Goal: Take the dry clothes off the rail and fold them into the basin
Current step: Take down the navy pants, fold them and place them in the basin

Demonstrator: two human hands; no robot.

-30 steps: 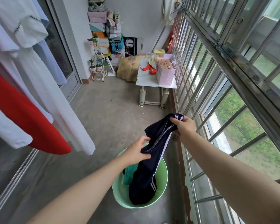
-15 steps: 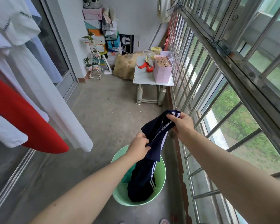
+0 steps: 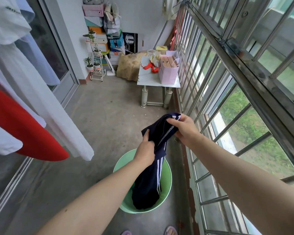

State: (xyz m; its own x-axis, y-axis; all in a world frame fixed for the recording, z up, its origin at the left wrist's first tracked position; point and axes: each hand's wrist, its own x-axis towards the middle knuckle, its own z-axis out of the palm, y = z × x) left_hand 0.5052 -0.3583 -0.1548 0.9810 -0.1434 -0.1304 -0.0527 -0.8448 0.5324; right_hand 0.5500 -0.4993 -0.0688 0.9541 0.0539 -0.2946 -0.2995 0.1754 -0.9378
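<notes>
Navy garment (image 3: 149,187) with white side stripes: top end bunched in the left hand (image 3: 145,150) and right hand (image 3: 183,129) above the basin (image 3: 168,175), lower end resting inside it. Basin: pale green, round, upright. Red garment (image 3: 24,133) and white garments (image 3: 41,99) hang left of the basin, well apart.

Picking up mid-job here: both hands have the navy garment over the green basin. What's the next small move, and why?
Probably lower both hands to fold the upper part down onto the rest. The left hand and right hand grip the navy garment near its top, while its lower end already lies in the green basin.
</notes>
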